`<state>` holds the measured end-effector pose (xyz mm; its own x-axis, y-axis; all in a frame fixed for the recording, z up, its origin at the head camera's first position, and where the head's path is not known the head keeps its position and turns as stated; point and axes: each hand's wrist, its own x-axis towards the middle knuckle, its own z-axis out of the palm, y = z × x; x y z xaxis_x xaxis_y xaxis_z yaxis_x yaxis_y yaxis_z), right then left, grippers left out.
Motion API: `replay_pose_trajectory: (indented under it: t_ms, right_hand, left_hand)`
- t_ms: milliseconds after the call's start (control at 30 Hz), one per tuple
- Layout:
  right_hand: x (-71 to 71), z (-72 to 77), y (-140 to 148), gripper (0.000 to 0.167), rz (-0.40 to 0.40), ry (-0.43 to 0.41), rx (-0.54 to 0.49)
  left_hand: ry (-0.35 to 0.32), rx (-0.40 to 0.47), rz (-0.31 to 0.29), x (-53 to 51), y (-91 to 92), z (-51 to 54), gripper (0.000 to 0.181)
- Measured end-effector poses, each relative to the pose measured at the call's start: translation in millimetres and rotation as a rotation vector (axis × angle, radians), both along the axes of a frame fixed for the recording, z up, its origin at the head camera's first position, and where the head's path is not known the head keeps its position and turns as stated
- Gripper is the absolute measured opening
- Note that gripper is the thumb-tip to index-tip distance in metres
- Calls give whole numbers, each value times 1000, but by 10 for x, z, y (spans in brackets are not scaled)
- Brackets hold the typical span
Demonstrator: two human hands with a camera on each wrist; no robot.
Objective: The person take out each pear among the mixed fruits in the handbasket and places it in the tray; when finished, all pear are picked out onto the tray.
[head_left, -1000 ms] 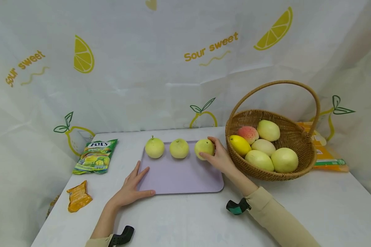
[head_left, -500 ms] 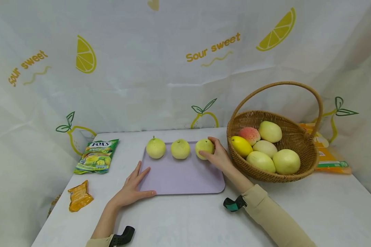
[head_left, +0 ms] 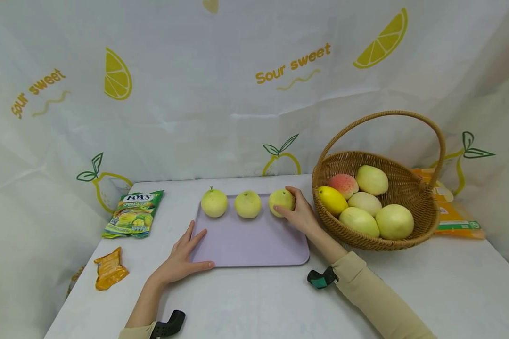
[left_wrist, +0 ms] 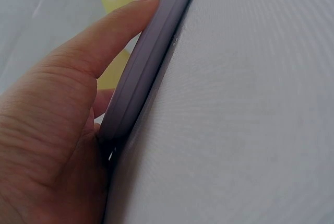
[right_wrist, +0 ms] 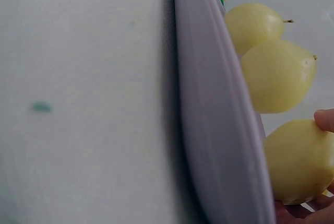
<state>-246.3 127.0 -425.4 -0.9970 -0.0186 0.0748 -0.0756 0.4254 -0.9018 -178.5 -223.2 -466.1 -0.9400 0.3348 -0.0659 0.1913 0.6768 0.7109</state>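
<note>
So from my end of the link, my right grip has its fingers curled round the rightmost pear, thumb on the near side and a finger reaching round the far side, spread no wider than the fruit. I figure it's cupped from the side like that because the thing is round and would roll if I just poked at it. It's over the far right part of the lilac tray; whether its full weight is on there, I honestly can't tell. To the left of that grip, the middle pear and then the leftmost pear sit apart in a row along the tray's far edge, and the spacing looks deliberate to me. My left grip is a different story: fingers splayed and fairly straight at the tray's left edge, thumb resting on the near rim, not wrapped round anything. My guess is it's a brace so the tray doesn't skate across the desk. Just right of the right grip there's a wicker basket with a peach and a yellow fruit in it, probably parked there for an easy reach. Left of the left grip, apart from it, lie a green bag and a small orange packet.
</note>
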Motion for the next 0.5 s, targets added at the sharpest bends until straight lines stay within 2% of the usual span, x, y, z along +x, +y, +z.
replay_pose_trajectory:
  t_ms: [267, 500]
  right_hand:
    - [19, -16, 22, 75, 5, 10, 20]
    - [119, 2, 41, 82, 56, 60, 83]
  left_hand:
    - [-12, 7, 0, 6, 4, 5, 97]
    - [-7, 3, 3, 5, -3, 9, 97]
